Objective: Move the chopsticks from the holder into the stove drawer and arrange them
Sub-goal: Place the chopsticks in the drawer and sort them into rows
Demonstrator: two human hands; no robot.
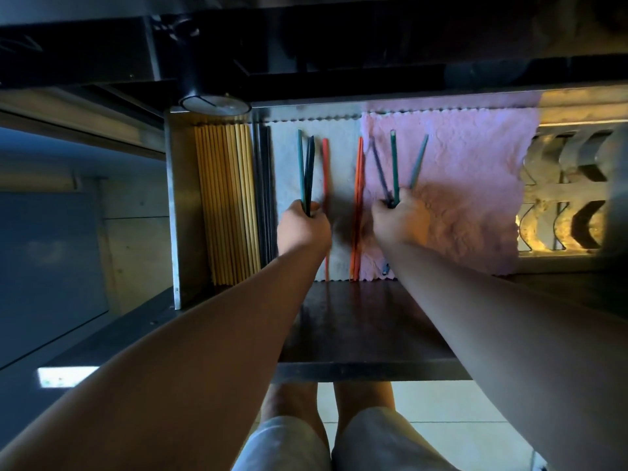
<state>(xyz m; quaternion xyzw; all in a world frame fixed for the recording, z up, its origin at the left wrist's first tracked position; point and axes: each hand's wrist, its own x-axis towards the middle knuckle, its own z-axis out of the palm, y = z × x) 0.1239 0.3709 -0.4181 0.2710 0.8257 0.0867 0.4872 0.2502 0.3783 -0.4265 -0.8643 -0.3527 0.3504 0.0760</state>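
Left hand (302,226) grips bunched chopsticks (307,171), right hand (397,220) three fanned ones; all point at the back edge of the drawer (176,198).

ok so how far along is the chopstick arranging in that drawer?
Done: wooden chopsticks packed in a row against the left wall of the drawer, dark chopsticks beside them. In hand: left hand grips a teal-and-navy bunch; right hand grips three fanned sticks over the pink cloth. Left: orange chopsticks and one red stick lie loose mid-drawer, and both handfuls need laying down.
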